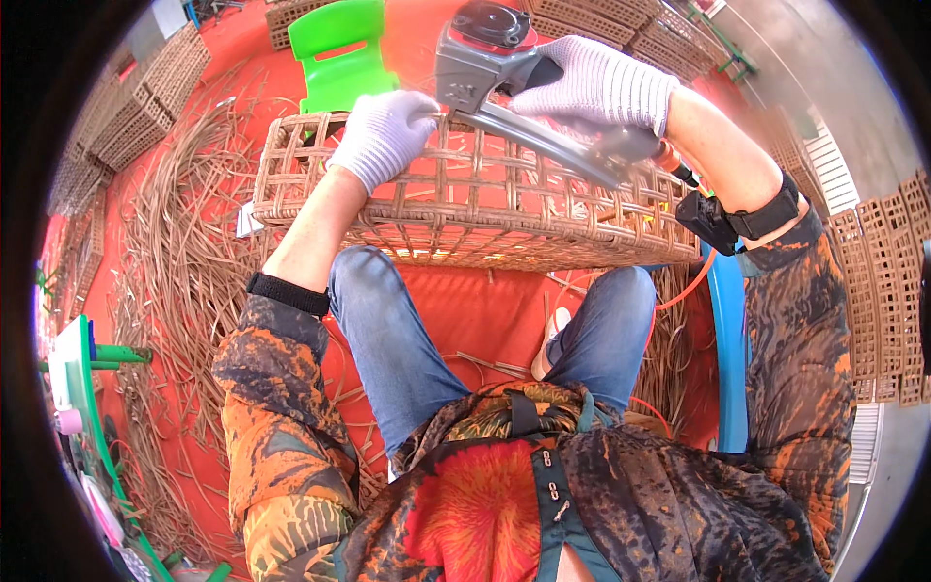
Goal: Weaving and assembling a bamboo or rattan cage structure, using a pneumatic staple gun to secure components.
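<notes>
In front of my knees lies a brown woven wicker basket frame point(465, 199) with an open lattice. My right hand point(606, 82), in a white ribbed glove, is wrapped round the handle of a grey pneumatic staple gun point(475, 73), whose nose end reaches the basket's far edge. A hose fitting shows at the tool's rear, below my right wrist. My left hand point(388, 136), gloved the same way, closes over the far rim of the basket, left of the gun's nose. Its fingertips are partly hidden.
A bright green chair point(339, 53) stands beyond the basket. Loose wicker strips point(184, 233) cover the red floor at the left. Stacked woven panels point(882, 281) stand at the right, others far left. An orange air hose point(690, 283) runs beside a blue chair point(727, 349).
</notes>
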Available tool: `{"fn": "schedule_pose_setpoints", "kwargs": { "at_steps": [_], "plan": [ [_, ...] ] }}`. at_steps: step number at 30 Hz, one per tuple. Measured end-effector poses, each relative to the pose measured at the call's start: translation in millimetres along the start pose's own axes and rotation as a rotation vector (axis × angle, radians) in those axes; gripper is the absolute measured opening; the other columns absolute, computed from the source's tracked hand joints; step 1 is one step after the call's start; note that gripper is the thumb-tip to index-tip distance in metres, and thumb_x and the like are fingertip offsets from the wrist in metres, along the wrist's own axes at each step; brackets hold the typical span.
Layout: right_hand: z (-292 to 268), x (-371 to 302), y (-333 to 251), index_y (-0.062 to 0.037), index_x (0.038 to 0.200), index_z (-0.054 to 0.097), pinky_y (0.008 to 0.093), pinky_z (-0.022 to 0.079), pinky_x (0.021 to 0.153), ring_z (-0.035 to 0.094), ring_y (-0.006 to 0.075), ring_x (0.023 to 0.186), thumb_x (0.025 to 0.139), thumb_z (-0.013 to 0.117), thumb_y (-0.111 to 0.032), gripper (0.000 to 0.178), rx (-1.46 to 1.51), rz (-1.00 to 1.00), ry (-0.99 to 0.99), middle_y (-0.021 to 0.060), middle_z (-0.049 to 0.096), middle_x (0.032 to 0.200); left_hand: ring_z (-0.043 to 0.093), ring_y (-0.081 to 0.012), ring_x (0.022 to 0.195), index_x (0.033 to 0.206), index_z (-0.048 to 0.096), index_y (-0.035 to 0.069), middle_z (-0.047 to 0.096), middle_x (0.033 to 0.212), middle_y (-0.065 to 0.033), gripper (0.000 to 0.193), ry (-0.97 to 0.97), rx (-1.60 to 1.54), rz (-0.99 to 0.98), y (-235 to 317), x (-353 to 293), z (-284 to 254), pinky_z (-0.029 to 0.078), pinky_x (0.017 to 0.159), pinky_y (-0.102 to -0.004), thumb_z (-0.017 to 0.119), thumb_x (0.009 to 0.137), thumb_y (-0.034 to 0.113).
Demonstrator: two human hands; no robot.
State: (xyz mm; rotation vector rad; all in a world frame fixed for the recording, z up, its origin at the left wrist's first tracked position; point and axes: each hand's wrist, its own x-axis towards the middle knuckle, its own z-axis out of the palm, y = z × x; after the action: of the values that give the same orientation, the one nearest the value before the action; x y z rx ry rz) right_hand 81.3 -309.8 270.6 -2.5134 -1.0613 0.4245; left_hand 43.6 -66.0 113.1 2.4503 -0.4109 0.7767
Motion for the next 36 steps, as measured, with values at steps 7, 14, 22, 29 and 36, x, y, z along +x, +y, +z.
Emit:
{"fn": "schedule_pose_setpoints", "kwargs": {
  "at_steps": [7,14,22,29,36],
  "plan": [
    [1,-2,-2,-0.0026,0.096,0.073,0.0282,0.046,0.048,0.055,0.0095,0.05,0.086,0.077,-0.042,0.041,0.02,-0.008,0.005,0.0015,0.061,0.064,0.071,-0.0332,0.089,0.097,0.079,0.011,0.075,0.094,-0.0128,0.021,-0.028,0.039,-0.045,6,2,-2,0.056,0.085,-0.0412,0.064,0.087,0.024],
    [-2,-3,-7,-0.0018,0.085,0.071,0.0286,0.047,0.048,0.056,0.0101,0.05,0.086,0.076,-0.039,0.038,-0.002,0.074,-0.037,0.0018,0.06,0.061,0.071,-0.034,0.087,0.097,0.078,0.011,0.075,0.09,-0.0133,0.022,-0.079,0.043,-0.084,4,5,0,0.057,0.084,-0.0424,0.065,0.085,0.025],
    [-11,-22,-5,-0.0027,0.081,0.07,0.0258,0.044,0.044,0.055,0.0097,0.048,0.085,0.075,-0.037,0.035,0.039,0.141,0.086,0.0027,0.061,0.063,0.073,-0.0309,0.082,0.097,0.078,0.01,0.075,0.089,-0.0131,0.022,-0.051,-0.1,-0.105,-2,5,7,0.058,0.081,-0.0386,0.072,0.083,0.025],
    [-45,-130,8,-0.002,0.111,0.075,0.021,0.043,0.047,0.054,0.0019,0.057,0.091,0.075,-0.026,0.031,0.338,0.296,0.267,-0.0023,0.065,0.074,0.073,-0.0208,0.088,0.109,0.075,0.006,0.076,0.1,-0.0124,0.025,-0.048,-0.018,0.051,-20,4,12,0.057,0.084,-0.0315,0.073,0.089,0.019],
    [-14,-240,66,-0.0037,0.114,0.072,0.0237,0.043,0.047,0.051,0.0041,0.052,0.09,0.076,-0.039,0.043,0.18,0.391,0.33,-0.0015,0.062,0.07,0.07,-0.0255,0.1,0.107,0.076,0.008,0.074,0.107,-0.0103,0.021,0.03,-0.157,0.025,64,6,15,0.055,0.089,-0.037,0.072,0.088,0.017]
  ]
}}
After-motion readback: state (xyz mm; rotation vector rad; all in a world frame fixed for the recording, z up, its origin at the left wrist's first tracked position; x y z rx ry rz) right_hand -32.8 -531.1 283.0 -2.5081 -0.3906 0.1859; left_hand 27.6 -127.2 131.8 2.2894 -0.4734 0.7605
